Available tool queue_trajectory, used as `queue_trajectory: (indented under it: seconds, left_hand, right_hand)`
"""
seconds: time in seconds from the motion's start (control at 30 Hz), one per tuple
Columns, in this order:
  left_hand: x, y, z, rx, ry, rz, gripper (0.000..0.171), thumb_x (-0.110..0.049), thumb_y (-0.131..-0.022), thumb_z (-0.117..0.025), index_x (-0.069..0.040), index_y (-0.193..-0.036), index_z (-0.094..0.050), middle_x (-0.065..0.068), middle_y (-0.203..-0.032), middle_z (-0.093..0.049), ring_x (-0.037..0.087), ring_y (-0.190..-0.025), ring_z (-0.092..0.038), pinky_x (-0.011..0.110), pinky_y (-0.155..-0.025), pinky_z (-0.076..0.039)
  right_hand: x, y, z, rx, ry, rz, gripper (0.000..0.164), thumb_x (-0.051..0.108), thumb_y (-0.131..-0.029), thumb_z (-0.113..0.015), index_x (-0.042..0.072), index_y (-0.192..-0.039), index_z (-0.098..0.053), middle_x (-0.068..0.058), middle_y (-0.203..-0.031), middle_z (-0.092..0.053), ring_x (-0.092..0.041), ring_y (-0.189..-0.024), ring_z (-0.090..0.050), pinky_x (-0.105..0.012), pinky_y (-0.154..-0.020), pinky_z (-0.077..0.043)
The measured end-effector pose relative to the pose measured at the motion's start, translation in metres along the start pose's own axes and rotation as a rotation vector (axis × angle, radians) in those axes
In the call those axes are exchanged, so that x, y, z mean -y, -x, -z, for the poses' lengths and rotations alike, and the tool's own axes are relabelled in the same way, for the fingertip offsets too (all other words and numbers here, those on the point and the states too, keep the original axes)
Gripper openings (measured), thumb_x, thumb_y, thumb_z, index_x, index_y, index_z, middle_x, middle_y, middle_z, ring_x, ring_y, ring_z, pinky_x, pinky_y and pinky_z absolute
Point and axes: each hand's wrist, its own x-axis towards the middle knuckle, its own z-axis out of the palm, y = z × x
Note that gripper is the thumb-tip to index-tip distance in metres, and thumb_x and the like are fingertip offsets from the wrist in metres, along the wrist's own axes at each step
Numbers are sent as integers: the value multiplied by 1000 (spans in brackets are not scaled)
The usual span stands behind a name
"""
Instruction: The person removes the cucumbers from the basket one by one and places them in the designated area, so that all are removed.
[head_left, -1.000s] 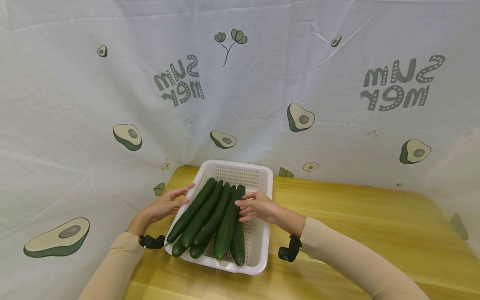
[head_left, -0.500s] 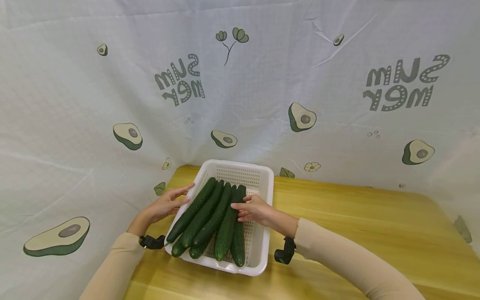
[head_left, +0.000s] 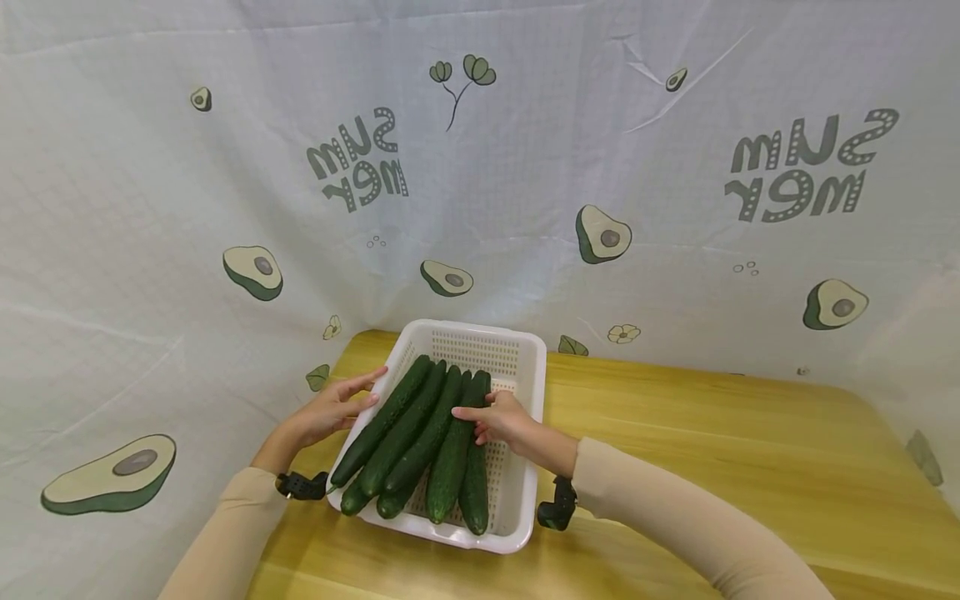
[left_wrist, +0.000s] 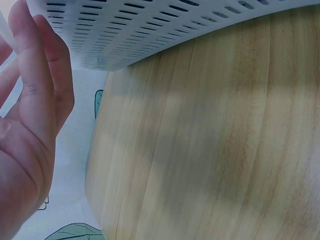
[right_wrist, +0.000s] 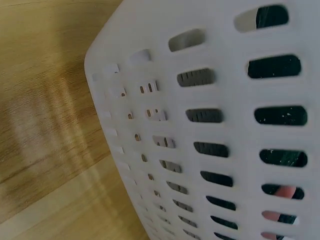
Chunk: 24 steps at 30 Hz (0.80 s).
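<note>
Several long green cucumbers lie side by side in a white perforated plastic basket. My right hand reaches over the basket's right rim, its thumb laid across a cucumber at the right of the pile. The other fingers curl at that cucumber's right side. Through the slots in the right wrist view, a bit of finger shows beside dark green skin. My left hand rests against the basket's left rim with fingers extended; in the left wrist view its fingers stand along the outer wall.
The basket stands on a yellow wood-grain table, near its back left corner. Behind and to the left hangs a white curtain with avocado prints. A black wrist camera hangs below my right wrist beside the basket.
My right hand has moved left over the pile, its thumb sliding further across the cucumber and the fingers curling in. The left hand, basket and cucumbers have barely moved.
</note>
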Motion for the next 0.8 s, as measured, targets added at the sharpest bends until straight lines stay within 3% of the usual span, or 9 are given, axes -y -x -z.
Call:
queue_trajectory:
  seconds: [0.2,0.3,0.53,0.8]
  left_hand:
    - [-1,1,-1,-5,-5,0,61,-14,-106,-51,-12,-160,-21,25,-158,-22,20,-109,-59,39,-84,-57]
    - [-1,1,0,-5,0,0,61,-14,-106,-51,-12,-160,-21,26,-157,-22,20,-109,-59,39,-84,-57]
    - [-1,1,0,3,10,2,62,-15,-106,-52,-12,-160,-20,26,-158,-20,20,-111,-58,39,-85,-57]
    - [-1,0,0,2,13,1,63,-16,-106,-53,-11,-160,-21,25,-158,-20,20,-109,-59,39,-84,-57]
  right_hand:
    - [1,1,-1,-41,43,12,85,15,-84,-82,-19,-143,-32,-9,-60,-58,-12,-42,-54,-28,-49,-55]
    - [3,1,-1,-49,47,5,83,12,-83,-81,-20,-142,-33,-14,-67,-62,-14,-46,-59,-30,-52,-57]
    - [2,3,0,-40,-18,-3,77,5,-84,-78,-20,-142,-34,-32,-93,-65,-35,-76,-71,-35,-63,-60]
    - [6,7,5,-3,-140,-20,76,0,-87,-74,-20,-144,-29,-33,-97,-62,-37,-78,-71,-37,-63,-60]
